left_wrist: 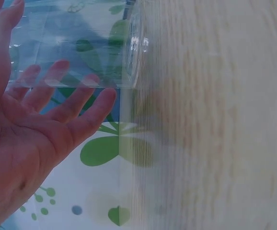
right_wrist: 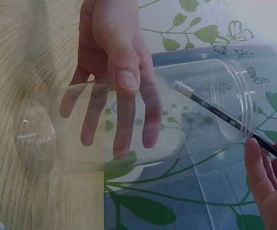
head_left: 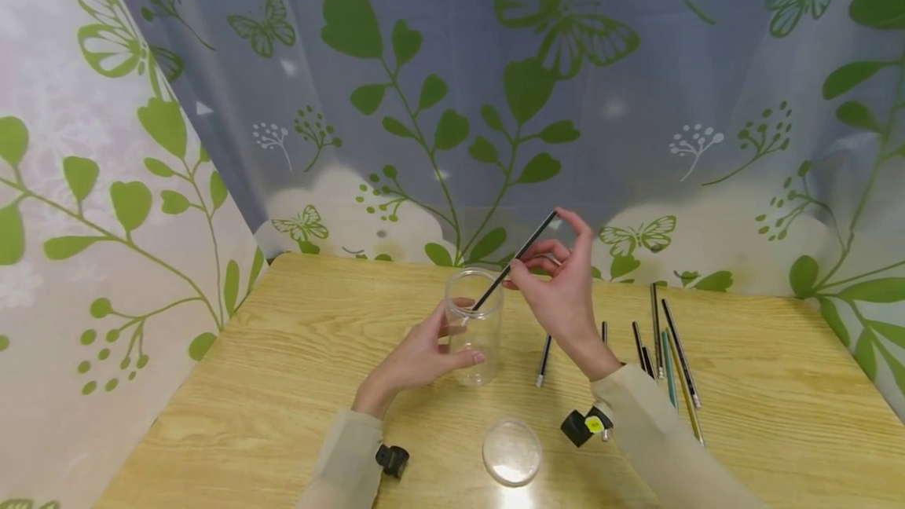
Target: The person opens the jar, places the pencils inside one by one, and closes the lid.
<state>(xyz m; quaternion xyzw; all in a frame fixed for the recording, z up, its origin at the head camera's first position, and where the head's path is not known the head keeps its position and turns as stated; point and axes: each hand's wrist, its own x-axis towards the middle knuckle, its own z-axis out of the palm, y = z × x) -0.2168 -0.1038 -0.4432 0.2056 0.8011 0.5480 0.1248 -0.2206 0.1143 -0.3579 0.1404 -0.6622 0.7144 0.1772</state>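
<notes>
Jar (head_left: 488, 336) stands near table's (head_left: 311, 352) far edge, left hand (head_left: 424, 348) fingers loosely round it. Right hand (head_left: 562, 289) pinches one pencil (head_left: 526, 246), lower end inside jar, not yet released. Lid (head_left: 512, 452) already off, on table. Other pencils (head_left: 680, 352) not in, lying toward right edge.

Apparent room beside pencil (head_left: 530, 242) in jar (head_left: 488, 334)

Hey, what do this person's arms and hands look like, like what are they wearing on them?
The left hand and right hand are ungloved. The left sleeve and right sleeve are long, plain and pale beige. A small black device shows at the left wrist and another at the right, the latter with a yellow mark.
</notes>
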